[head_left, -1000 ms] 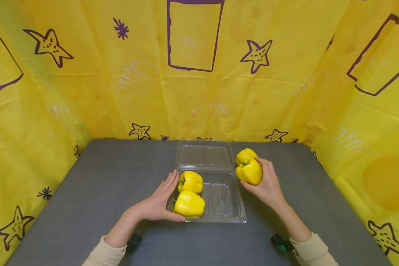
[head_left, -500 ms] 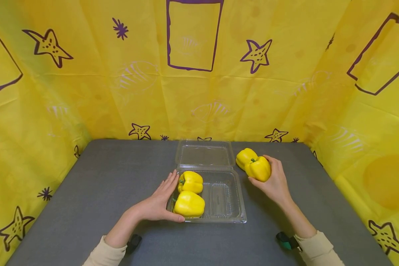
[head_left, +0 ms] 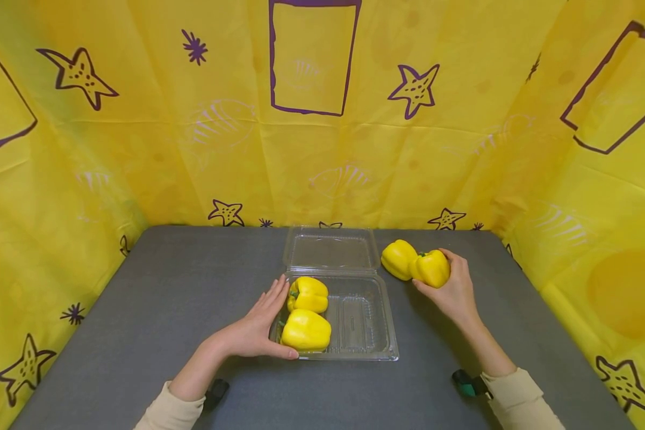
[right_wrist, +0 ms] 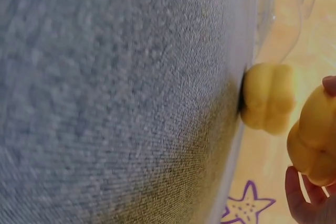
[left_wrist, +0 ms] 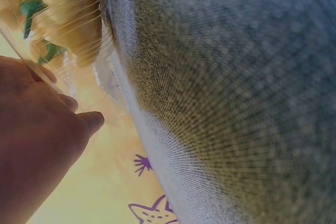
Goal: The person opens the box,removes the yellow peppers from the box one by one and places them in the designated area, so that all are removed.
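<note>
A clear plastic clamshell container lies open mid-table with its lid folded back. Two yellow bell peppers, a far one and a near one, sit in its left half. Along the container's left wall rests my left hand, fingers straight and thumb at the front corner. My right hand grips another yellow bell pepper to the right of the container. In the right wrist view this held pepper is off the table. Beside it a further yellow bell pepper stands on the table.
The grey table is bordered by a yellow printed curtain at the back and both sides. The transparent lid lies toward the table's back edge.
My right hand has moved to the right with the pepper it grips, uncovering more of the pepper on the table. My left hand has stayed at the container.
</note>
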`<state>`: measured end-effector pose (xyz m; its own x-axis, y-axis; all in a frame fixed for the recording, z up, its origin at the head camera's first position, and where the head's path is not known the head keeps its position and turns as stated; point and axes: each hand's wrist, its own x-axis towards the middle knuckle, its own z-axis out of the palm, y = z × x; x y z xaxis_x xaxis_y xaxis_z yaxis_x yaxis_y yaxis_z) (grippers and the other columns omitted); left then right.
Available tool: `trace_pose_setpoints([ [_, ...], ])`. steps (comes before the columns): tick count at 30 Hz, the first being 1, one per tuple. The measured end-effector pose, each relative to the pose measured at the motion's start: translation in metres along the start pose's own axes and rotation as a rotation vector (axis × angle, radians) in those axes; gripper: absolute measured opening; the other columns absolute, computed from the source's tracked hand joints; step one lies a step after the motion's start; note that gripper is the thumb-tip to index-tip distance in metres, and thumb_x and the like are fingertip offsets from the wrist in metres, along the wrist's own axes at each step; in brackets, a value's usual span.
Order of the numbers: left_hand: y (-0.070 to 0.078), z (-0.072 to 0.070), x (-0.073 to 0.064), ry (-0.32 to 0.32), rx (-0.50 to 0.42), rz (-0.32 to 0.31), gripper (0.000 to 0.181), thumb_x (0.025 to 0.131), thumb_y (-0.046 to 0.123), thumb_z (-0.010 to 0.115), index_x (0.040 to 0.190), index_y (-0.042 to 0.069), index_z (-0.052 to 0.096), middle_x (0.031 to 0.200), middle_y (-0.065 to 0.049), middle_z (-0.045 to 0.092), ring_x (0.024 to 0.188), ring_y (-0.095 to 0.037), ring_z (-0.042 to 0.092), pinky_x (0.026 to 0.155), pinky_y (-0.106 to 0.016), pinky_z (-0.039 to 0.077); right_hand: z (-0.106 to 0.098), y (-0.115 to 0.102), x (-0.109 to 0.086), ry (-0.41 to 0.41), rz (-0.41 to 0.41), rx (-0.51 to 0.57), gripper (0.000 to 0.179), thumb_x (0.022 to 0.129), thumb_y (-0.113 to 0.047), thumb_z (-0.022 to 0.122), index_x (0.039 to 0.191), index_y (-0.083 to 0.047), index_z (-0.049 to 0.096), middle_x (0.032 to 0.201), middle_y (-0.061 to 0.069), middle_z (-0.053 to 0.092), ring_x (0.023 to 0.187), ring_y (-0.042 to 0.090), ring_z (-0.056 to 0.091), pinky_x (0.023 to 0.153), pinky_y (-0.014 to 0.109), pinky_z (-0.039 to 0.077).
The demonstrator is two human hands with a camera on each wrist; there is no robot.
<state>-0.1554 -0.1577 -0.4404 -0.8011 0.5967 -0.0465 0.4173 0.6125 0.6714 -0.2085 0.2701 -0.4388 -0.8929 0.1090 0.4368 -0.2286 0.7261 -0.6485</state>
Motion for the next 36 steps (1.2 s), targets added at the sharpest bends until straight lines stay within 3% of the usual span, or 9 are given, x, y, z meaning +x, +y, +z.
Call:
trace_pose_setpoints([
  [20, -0.001, 0.0, 0.0, -0.003, 0.008, -0.002, 0.13, 0.072, 0.061, 0.077, 0.156, 0.005, -0.004, 0.162, -0.007, -0.017, 0.147, -0.026, -0.012, 0.116, -0.055, 0.002, -0.004, 0.024, 0.015, 0.031, 0.125, -0.047, 0.085, 0.069, -0.021, 0.088, 0.136, 0.004, 0.041, 0.126, 0.026, 0.043, 0.11, 0.04, 0.043, 0.087, 0.052, 0.037],
  [36, -0.001, 0.0, 0.0, -0.005, 0.0, -0.004, 0.13, 0.072, 0.06, 0.078, 0.156, 0.006, -0.005, 0.162, -0.007, -0.017, 0.147, -0.026, -0.013, 0.116, -0.055, 0.002, -0.004, 0.037, 0.024, -0.028, 0.171, -0.093, 0.086, 0.072, -0.023, 0.085, 0.137, 0.006, 0.038, 0.131, 0.029, 0.038, 0.114, 0.043, 0.041, 0.092, 0.057, 0.037],
])
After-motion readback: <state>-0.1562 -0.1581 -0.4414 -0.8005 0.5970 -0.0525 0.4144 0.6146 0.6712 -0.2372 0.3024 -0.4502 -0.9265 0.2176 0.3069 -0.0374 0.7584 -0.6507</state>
